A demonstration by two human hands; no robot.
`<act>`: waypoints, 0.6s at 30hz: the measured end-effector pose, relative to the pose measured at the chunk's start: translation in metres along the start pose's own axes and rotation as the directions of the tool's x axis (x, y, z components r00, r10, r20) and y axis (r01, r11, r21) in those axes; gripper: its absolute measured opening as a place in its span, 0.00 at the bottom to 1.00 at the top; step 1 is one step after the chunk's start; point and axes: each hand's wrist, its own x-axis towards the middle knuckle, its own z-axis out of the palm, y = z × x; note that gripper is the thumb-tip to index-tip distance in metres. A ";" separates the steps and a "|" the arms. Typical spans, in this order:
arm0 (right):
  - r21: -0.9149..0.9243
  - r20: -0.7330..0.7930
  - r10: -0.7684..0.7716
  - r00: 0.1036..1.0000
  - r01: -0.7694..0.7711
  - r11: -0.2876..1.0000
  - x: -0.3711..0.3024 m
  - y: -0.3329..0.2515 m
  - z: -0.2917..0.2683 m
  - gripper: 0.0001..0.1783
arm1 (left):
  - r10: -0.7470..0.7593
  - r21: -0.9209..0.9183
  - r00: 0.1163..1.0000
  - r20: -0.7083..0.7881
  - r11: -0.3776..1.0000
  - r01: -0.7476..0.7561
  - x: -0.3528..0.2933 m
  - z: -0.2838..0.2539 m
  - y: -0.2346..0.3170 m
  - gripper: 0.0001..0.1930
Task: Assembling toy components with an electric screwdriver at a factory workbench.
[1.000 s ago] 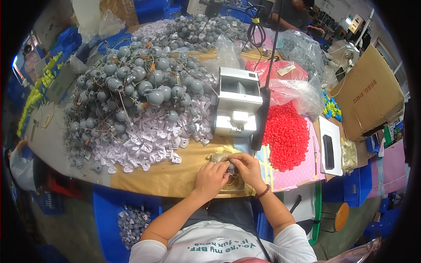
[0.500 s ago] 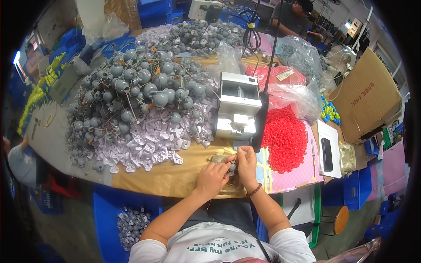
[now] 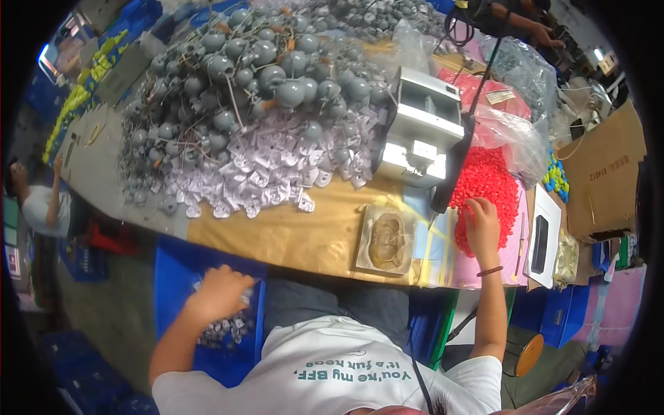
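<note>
Above the blue bin at the table's near left, my left hand has its fingers curled down. A small grey-and-white part shows at its fingertips, mostly hidden. My right hand reaches over the near side of a heap of small red plastic pieces, thumb and fingers apart, fingertips touching the heap. Between the hands, at the table's front edge, lies a square block with a brownish shaped hollow; neither hand touches it.
Grey balls with wires are heaped behind white plastic parts. A silver-white machine stands behind the block, a black upright beside it. Far right are a phone and a cardboard box. Other people are at the far right and left.
My hands have parted from the block, where they held a small grey part together. The left went left to the blue bin, the right to the red heap. The view has shifted.
</note>
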 end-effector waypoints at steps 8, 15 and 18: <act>-0.100 0.009 -0.069 0.998 0.069 0.993 0.005 0.030 0.018 0.07 | 0.243 0.249 0.636 -0.732 0.965 -0.082 0.128 0.003 0.020 0.16; -0.135 0.052 -0.085 0.995 0.092 0.987 0.007 0.033 0.016 0.07 | 0.298 0.257 0.636 -0.711 0.953 -0.159 0.171 0.009 0.017 0.12; -0.129 0.074 -0.059 0.995 0.069 0.989 0.007 0.036 0.017 0.08 | 0.206 -0.045 0.620 -0.757 0.930 -0.364 0.167 0.010 0.056 0.10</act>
